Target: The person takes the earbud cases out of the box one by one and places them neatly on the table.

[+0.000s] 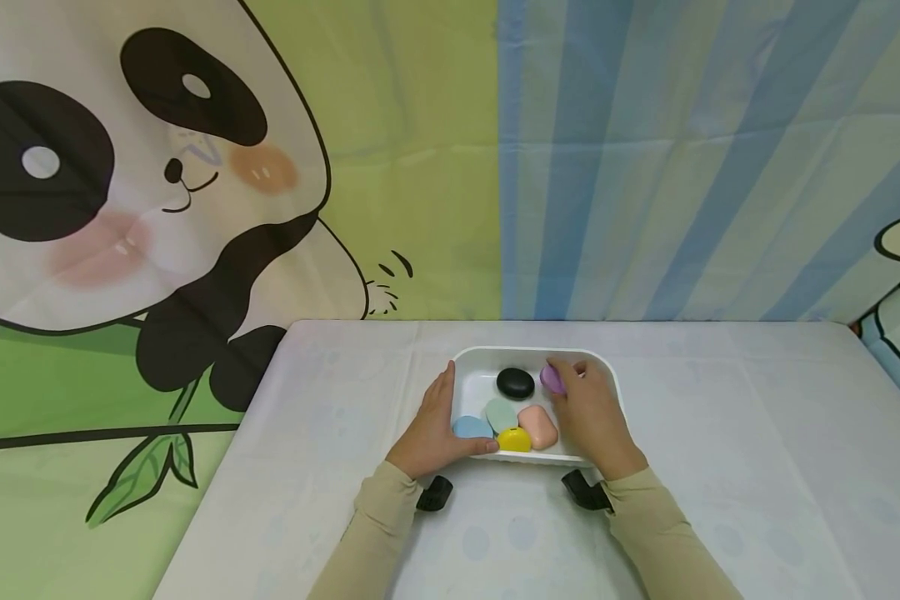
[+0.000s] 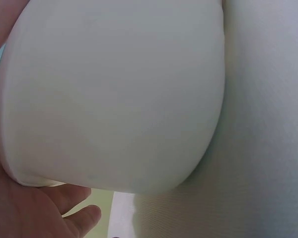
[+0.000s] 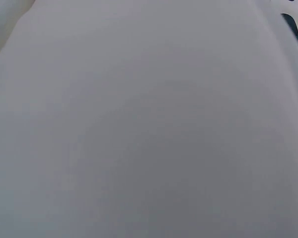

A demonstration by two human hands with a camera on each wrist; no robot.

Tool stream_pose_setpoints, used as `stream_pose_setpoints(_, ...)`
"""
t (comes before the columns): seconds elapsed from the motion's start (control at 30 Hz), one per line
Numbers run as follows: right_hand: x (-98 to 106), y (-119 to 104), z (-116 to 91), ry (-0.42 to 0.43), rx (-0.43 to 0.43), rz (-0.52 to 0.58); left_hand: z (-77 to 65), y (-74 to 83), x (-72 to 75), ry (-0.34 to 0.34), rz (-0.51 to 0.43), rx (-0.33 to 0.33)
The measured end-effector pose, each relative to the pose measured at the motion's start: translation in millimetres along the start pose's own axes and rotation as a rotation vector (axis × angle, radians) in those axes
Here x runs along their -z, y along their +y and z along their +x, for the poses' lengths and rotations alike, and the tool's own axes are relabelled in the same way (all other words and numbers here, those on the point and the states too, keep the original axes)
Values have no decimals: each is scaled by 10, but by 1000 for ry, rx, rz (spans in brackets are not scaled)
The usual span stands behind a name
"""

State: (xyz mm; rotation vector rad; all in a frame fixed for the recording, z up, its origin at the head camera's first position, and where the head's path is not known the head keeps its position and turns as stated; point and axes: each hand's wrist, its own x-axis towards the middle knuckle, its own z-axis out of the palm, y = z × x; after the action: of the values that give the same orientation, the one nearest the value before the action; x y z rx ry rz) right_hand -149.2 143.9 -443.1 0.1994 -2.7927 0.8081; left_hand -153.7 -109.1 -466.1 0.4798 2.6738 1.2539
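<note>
A white tray stands on the table, its left end gripped by my left hand. The thumb lies over the near rim and the fingers run along the left wall. In the left wrist view the tray's outer wall fills the middle, with the left hand at its lower left. At the tray's right side my right hand pinches a purple pebble-like piece, partly hidden by the fingers. Inside lie smooth pieces: black, pale green, pink, yellow and light blue.
A white cloth covers the table. Behind its far edge hangs a printed curtain with a panda and blue stripes. Black wrist mounts sit beneath both wrists. Mostly white cloth fills the right wrist view.
</note>
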Motion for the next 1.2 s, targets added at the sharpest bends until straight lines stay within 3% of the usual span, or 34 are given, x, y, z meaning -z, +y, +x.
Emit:
stream_pose_setpoints(0.27, 88, 32, -29, 62, 45, 26, 12, -2, -4, -3, 16, 10)
stream_pose_setpoints(0.73, 368, 51, -59, 50, -2, 11, 15, -21, -10, -7, 4, 7)
stream_pose_setpoints(1.2, 563, 164, -85, 103, -63, 37, 6, -9, -9, -17, -16, 21)
